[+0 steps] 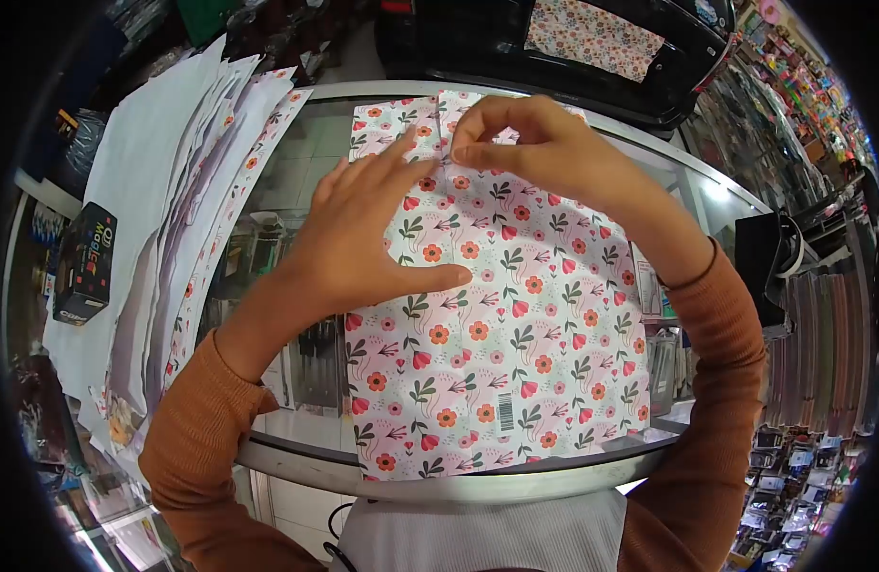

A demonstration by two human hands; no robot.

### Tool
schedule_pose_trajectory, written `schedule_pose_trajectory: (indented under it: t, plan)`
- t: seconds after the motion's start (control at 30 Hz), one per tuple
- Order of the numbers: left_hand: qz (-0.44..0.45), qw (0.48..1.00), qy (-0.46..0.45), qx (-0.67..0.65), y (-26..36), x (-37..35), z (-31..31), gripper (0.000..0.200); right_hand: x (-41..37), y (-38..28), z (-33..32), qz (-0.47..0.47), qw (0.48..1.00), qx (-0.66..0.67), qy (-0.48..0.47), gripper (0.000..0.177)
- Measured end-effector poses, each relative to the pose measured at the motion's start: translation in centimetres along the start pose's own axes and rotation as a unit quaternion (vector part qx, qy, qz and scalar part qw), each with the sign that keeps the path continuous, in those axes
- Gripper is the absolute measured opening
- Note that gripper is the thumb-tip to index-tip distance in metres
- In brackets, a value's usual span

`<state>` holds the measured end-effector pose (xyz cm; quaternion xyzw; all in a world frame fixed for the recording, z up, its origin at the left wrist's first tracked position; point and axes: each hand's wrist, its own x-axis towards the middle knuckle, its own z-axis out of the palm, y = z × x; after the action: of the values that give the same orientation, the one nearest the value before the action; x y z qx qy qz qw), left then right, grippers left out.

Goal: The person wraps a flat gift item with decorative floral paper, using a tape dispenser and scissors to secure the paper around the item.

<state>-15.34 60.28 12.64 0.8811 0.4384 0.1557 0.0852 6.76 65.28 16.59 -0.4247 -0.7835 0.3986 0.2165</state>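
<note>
Floral wrapping paper (497, 362), pale with red and orange flowers and a barcode near its lower edge, lies on the glass counter in front of me. A vertical overlapping edge runs down its upper part. My left hand (358, 229) rests flat on the paper left of that edge, fingers and thumb spread. Above the overlap, my right hand (525, 143) is curled with thumb and forefinger pinched together at the edge. What sits between those fingertips is too small to make out. Whether anything lies inside the paper is hidden.
A stack of large paper sheets (163, 172) leans along the left, with a black Magic Cube box (85, 264) on it. Behind the glass counter (306, 133) stands a black printer-like machine (554, 62) with floral paper on it. Packed shelves (821, 343) line the right.
</note>
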Motion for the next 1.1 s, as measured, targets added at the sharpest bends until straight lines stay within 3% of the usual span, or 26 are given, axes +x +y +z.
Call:
schedule_pose_trajectory:
  t: [0.13, 0.27, 0.47, 0.57, 0.67, 0.77, 1.1]
  plan:
    - [-0.006, 0.999, 0.032, 0.001, -0.4, -0.1, 0.6, 0.107, 0.7, 1.2, 0.8, 0.065, 0.994, 0.087, -0.034, 0.012]
    - [-0.007, 0.999, 0.034, 0.003, -0.5, 0.0, 0.7, 0.111, 0.1, -0.6, 1.1, 0.155, 0.986, 0.063, -0.017, 0.012]
    - [-0.021, 0.999, 0.03, -0.006, -0.4, -0.1, 0.7, 0.11, 0.9, 1.5, 1.7, 0.084, 0.996, 0.03, -0.009, 0.014]
    - [-0.018, 0.999, 0.034, -0.009, -0.4, -0.1, 0.7, 0.11, 0.7, 1.6, 2.2, 0.056, 0.997, 0.034, 0.039, 0.019]
    - [-0.01, 0.999, 0.044, -0.014, -0.5, -0.1, 0.9, 0.108, 0.3, 0.0, 2.1, 0.146, 0.989, 0.016, 0.015, 0.014]
    - [0.0, 0.998, 0.054, -0.03, -0.5, -0.2, 0.7, 0.103, 0.8, 2.0, 2.7, 0.036, 0.997, -0.039, 0.051, 0.014]
    - [-0.009, 0.996, 0.06, -0.068, -0.1, -0.3, 0.4, 0.096, 0.4, 2.1, 2.5, -0.035, 0.995, -0.086, 0.039, 0.014]
